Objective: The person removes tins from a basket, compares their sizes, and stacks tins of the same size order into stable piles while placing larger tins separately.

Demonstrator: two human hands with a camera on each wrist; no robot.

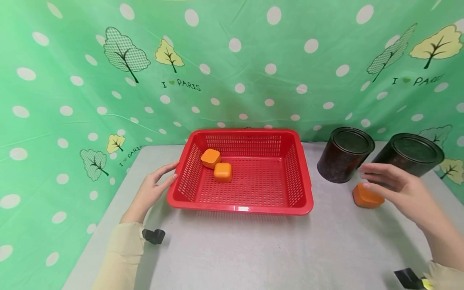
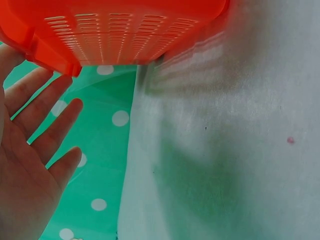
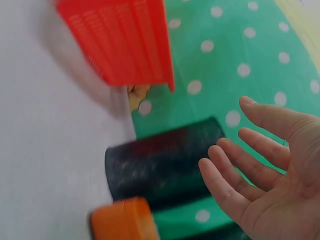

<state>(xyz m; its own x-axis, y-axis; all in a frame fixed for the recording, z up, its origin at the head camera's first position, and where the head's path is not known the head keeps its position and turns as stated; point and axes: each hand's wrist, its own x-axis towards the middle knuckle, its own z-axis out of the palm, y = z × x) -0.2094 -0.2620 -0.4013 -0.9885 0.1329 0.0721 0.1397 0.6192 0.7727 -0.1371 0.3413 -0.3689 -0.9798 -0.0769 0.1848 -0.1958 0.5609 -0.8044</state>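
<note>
Rounded orange plastic block (image 1: 367, 197) sits lower right, before two dark tins (image 1: 344, 155). Right hand (image 1: 398, 189) hovers released above it; a top-down pinch is advised. Left hand (image 1: 154, 189), released, rests against the red perforated plastic basket (image 1: 297, 177) rim, centre frame.

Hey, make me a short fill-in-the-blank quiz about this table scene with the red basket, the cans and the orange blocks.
1. The red basket holds ____ orange blocks.
2. The third orange block lies on the table beside two dark ____.
3. The left hand touches the basket's ____ corner, fingers straight.
4. The right hand hovers open over the block that lies ____ the basket.

Missing words: two; cans; near left; outside
</note>
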